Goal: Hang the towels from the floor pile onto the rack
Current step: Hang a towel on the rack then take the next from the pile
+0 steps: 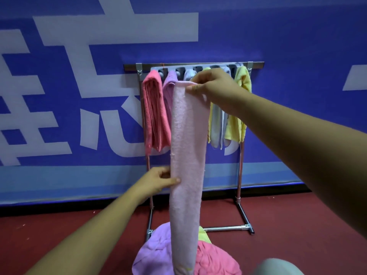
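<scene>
— What's behind it all?
— A blue wall (pixel 297 36) bearing huge white characters (pixel 119 26), cut off at the top and left edges.
— And lower down?
— A pale blue band (pixel 69 181) runs along the wall's foot, and a black strip (pixel 327 188) lies beneath it at the right.
— The ground?
— Dark red floor (pixel 297 225), flecked with small bits at the left.
</scene>
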Action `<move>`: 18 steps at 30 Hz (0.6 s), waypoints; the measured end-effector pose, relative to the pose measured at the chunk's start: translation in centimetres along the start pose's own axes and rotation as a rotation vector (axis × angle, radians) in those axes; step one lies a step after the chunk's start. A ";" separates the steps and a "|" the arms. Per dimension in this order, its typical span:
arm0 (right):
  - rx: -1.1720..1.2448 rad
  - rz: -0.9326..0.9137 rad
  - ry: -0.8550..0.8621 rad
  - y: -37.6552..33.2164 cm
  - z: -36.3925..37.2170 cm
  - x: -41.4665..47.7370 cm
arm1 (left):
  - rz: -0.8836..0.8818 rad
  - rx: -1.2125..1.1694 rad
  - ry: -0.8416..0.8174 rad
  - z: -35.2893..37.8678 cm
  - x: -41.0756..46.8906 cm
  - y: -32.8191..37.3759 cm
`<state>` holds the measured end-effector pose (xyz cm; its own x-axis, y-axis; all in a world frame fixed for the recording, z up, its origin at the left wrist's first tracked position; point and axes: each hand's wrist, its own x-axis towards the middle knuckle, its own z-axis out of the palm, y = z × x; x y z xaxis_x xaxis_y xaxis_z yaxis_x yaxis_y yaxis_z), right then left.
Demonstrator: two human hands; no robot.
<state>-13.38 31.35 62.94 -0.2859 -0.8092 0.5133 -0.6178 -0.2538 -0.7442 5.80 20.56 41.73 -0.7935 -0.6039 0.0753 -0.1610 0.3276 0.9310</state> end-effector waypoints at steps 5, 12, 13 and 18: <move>0.028 0.081 0.131 0.6 -0.8 0.6 | -0.130 0.030 -0.009 2.9 -0.5 -3.7; -0.376 0.292 0.243 6.8 -2.7 0.0 | -0.056 -0.436 0.049 0.3 0.4 0.0; -0.435 0.376 0.228 7.9 -2.7 -0.4 | -0.029 -0.478 0.048 -0.4 0.5 1.3; -0.565 0.815 -0.219 11.8 -0.5 -3.4 | 0.017 -0.500 0.009 -2.7 0.9 7.6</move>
<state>-20.05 31.44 52.65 -0.6692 -0.7177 -0.1926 -0.5667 0.6605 -0.4924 5.44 20.49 49.83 -0.7881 -0.6086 0.0929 0.1545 -0.0494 0.9868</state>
